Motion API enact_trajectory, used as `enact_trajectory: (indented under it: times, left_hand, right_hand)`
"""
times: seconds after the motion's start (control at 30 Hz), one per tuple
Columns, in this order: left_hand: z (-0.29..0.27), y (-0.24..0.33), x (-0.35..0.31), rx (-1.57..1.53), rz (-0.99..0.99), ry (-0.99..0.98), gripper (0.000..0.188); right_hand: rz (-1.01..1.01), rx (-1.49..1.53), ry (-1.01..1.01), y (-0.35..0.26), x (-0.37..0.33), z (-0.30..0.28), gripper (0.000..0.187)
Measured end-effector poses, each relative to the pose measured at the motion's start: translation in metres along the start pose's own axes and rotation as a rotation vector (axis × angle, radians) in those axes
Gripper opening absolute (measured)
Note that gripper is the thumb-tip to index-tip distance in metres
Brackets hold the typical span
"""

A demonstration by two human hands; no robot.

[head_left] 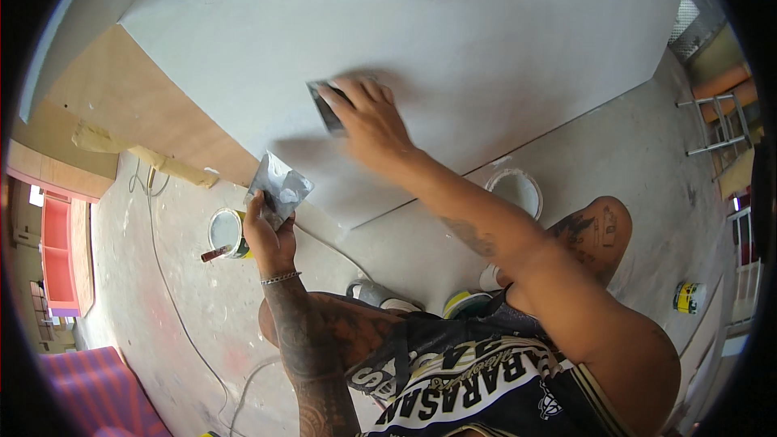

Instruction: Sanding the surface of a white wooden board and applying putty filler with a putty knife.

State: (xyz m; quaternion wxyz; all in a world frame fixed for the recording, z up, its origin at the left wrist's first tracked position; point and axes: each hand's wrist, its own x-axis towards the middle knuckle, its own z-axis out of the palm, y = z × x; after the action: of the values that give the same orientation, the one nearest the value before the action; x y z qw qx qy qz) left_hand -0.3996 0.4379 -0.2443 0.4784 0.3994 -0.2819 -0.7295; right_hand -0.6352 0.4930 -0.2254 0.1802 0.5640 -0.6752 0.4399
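Observation:
My right hand (pixel 371 120) grips a dark flat putty knife (pixel 325 107), its blade lying against the large white panel (pixel 486 40) in front of me. My left hand (pixel 271 231) holds up a square metal putty blade (pixel 282 182) with white filler smeared on its face, just off the panel's lower left edge. Beside that hand, a bucket of white paste (pixel 227 228) stands on the floor, with a brush (pixel 215 253) lying across its rim. Under my right forearm sits a larger whitish bucket (pixel 515 192).
Cables (pixel 154 235) trail over the stained concrete floor (pixel 162 307). A bare wooden board (pixel 154 105) borders the panel at left. A small yellow-and-black can (pixel 689 298) stands at right, and a metal ladder (pixel 716 125) farther back. Near my feet is a yellow-green tub (pixel 465 303).

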Motion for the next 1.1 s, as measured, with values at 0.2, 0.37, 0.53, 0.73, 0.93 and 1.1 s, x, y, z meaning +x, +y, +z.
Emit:
enact_trajectory:
  times: [0.2, 0.37, 0.53, 0.73, 0.93, 1.1]
  left_hand:
    - [0.003, 0.002, -0.004, -0.014, -0.022, -0.005, 0.013]
    - [0.005, -0.002, -0.003, -0.016, -0.021, 0.007, 0.013]
    - [0.006, -0.005, 0.004, -0.005, -0.004, -0.037, 0.02]
    - [0.007, -0.007, 0.0, 0.022, -0.023, -0.014, 0.019]
    - [0.005, -0.008, -0.002, 0.011, -0.029, -0.091, 0.018]
    - [0.008, -0.01, -0.002, -0.005, -0.018, -0.035, 0.018]
  right_hand:
    - [-0.145, -0.279, 0.119, 0.085, 0.019, -0.073, 0.064]
    - [-0.214, -0.311, 0.122, 0.109, 0.046, -0.075, 0.07]
    - [-0.202, -0.356, 0.135, 0.114, 0.04, -0.064, 0.064]
    - [-0.198, -0.269, -0.104, 0.113, -0.017, -0.06, 0.057]
    - [0.497, 0.084, 0.475, 0.127, 0.028, -0.053, 0.053]
    - [0.351, -0.036, 0.379, 0.024, 0.045, -0.008, 0.064]
